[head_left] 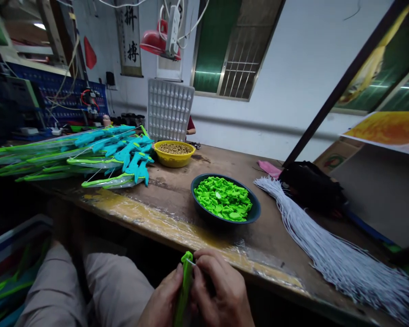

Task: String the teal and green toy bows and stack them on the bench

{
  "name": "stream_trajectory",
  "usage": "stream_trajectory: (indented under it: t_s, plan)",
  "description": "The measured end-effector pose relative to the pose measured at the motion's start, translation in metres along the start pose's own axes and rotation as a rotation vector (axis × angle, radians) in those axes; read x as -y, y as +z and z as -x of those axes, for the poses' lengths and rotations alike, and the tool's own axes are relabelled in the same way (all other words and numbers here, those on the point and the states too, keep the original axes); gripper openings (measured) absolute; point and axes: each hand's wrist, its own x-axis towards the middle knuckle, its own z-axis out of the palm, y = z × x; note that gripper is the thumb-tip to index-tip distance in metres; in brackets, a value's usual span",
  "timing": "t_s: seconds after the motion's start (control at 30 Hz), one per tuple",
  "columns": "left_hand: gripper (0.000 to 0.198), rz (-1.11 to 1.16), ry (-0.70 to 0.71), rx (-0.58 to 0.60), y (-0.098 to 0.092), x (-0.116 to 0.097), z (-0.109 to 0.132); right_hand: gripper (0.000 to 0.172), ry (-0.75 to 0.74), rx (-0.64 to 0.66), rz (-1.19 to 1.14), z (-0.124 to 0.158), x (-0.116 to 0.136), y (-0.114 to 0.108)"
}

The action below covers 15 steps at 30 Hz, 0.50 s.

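Close to my lap, below the table edge, my left hand (164,297) grips a green plastic toy bow limb (183,295), which points upward with its hooked tip at the top. My right hand (220,290) is closed at the tip, its thumb and fingers pinching a thin white string (191,262) that runs to the limb. The lower part of the limb is hidden between my hands. Beyond them, on the table, a dark bowl (255,210) holds many small bright green plastic parts (223,197).
Blue and green toy bows (122,154) lie piled at the left. A yellow basin (173,159) holds small brass-coloured pieces. A bundle of white strings (320,240) stretches along the right. A grey moulded tray (170,109) stands upright behind. The wooden table (170,190) has a taped front edge.
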Motion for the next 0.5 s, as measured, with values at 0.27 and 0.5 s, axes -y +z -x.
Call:
stream_trajectory:
  t_s: [0.27,0.5]
  plan:
    - [0.034,-0.052,0.033,-0.008,0.003,0.002,0.000,0.016,0.000,-0.016,0.059,0.007,0.001,0.003]
    - [0.036,-0.118,0.070,-0.007,-0.001,0.008,0.000,0.016,0.038,-0.030,0.074,0.012,-0.001,0.006]
